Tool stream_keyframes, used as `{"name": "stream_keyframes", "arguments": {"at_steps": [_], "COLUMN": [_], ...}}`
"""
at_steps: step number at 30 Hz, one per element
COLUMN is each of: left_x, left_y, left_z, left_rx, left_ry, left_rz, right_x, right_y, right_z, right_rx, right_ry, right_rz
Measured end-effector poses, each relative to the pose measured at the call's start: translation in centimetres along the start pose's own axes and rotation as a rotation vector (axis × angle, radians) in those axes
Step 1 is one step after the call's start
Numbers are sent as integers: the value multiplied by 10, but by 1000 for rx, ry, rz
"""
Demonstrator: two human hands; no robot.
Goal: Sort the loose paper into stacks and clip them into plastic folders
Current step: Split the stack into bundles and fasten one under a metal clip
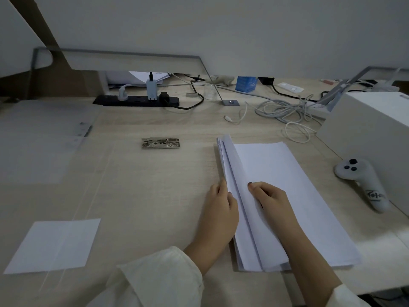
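Note:
A thick stack of white paper lies on the wooden desk right of centre. My left hand grips its left edge and lifts several sheets, which curl upward. My right hand rests flat on the raised sheets, fingers pointing left. A clear plastic folder lies open across the left of the desk, with a white sheet inside it at the near left. A small clear box of metal clips sits in the middle of the desk, beyond my hands.
A black power strip with plugs runs along the back. Tangled white cables lie at back right beside a white box. A white handheld controller lies right of the stack. A glass partition stands behind.

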State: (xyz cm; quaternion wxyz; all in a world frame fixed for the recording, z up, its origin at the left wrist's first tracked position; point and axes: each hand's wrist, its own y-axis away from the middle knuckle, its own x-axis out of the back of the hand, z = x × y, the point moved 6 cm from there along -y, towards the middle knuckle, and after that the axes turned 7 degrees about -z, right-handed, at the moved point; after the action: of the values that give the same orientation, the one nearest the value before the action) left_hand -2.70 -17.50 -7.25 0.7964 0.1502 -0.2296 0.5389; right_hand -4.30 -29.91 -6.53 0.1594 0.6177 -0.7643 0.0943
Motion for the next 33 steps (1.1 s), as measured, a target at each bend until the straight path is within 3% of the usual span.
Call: {"name": "stream_keyframes", "arguments": {"at_steps": [4,7,10,13,18,21,24,27,29,33], "left_x": [4,13,5,5,9,16,29,52,70,114], "left_y": [0,-3,-22,-42,-53,-50,-38,-16,1,31], "left_z": [14,32,37,39,35,37,57,86,103,121], "left_rx": [25,57,246,349,357,303,177,-40,-170,-344], "left_ry": [-278,-27,302,283,239,288,286,341,372,432], "left_rz": [-91,-11,-104,-142,-37,40,103,168,195,263], "right_x": [7,12,14,12,1,10,58,107,119,98], "right_y": [-1,2,3,8,12,15,16,17,14,13], "right_z": [-3,-13,-20,-32,-34,-34,-29,-25,-31,-76], "right_rx": [1,28,59,83,56,81,114,34,24,180], "right_ry": [7,32,75,117,202,152,6,-86,-230,-387], "right_rz": [31,47,77,84,10,-13,173,330,240,0]}}
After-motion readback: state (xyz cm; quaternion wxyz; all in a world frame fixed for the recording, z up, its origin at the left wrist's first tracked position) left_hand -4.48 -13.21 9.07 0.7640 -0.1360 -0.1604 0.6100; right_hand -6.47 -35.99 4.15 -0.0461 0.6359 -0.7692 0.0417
